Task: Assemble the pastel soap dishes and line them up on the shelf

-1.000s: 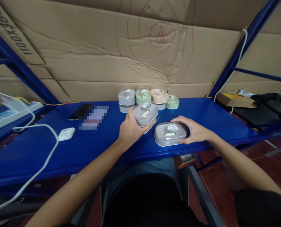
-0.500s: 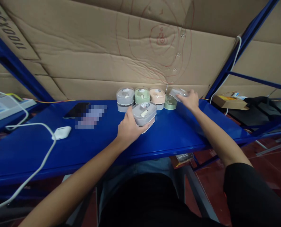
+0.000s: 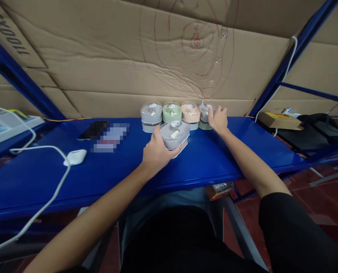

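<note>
Grey front container [image 3: 171,140]: held above or on the counter [image 3: 228,151] by the left hand [image 3: 157,152], its fingers pressed around the left side; a pinkish edge is seen beneath.
Grey end container [image 3: 204,111]: stacked on a dark green container [image 3: 204,125], touched by the right hand [image 3: 219,120]; whether its fingers pinch cannot be told.
Back row: an upper grey container [image 3: 151,115], a light green container [image 3: 172,115] and a peach container [image 3: 191,115] are lined up.
Contents: hidden.
</note>
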The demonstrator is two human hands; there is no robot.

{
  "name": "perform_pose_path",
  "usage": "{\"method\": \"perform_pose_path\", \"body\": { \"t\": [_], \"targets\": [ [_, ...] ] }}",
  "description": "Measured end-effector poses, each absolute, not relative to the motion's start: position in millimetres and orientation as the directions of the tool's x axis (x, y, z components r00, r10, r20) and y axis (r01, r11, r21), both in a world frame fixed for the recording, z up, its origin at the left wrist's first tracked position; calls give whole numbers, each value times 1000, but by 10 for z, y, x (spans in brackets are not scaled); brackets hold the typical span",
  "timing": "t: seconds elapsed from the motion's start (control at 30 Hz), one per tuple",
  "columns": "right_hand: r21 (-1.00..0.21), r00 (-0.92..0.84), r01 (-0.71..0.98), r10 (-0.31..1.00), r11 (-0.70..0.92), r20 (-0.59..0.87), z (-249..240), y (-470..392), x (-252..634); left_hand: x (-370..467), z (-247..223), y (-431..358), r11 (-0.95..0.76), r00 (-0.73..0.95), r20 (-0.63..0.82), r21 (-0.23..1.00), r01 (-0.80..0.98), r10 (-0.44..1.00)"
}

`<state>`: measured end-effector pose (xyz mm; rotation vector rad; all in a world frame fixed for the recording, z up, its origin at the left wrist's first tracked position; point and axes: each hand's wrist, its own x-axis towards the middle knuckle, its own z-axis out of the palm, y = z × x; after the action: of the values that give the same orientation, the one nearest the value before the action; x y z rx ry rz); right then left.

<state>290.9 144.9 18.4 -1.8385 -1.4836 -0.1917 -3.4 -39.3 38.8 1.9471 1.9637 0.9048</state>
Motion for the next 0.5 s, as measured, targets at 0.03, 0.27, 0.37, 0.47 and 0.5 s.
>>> {"method": "perform_pose_path", "body": {
  "t": [0.03, 0.27, 0.37, 0.47, 0.5],
  "targets": [
    [-464, 315, 885, 772, -30, 551, 168, 1462, 2934, -35, 385, -394, -75, -91, 258, 567, 820, 962],
    [-521, 284, 850, 771, 73, 570, 101, 1536, 3108, 12, 352, -410, -98, -65, 267, 553, 827, 961],
    [-539, 283, 838, 779, 83, 560, 76, 1560, 3158, 78, 323, -407, -112, -40, 271, 521, 846, 962],
    [-555, 276, 825, 785, 103, 555, 64, 1571, 3191, 140, 287, -393, -144, -4, 285, 498, 855, 959],
    [-558, 272, 823, 787, 108, 554, 68, 1570, 3202, 154, 277, -390, -155, 6, 287, 498, 853, 958]
  ]
}}
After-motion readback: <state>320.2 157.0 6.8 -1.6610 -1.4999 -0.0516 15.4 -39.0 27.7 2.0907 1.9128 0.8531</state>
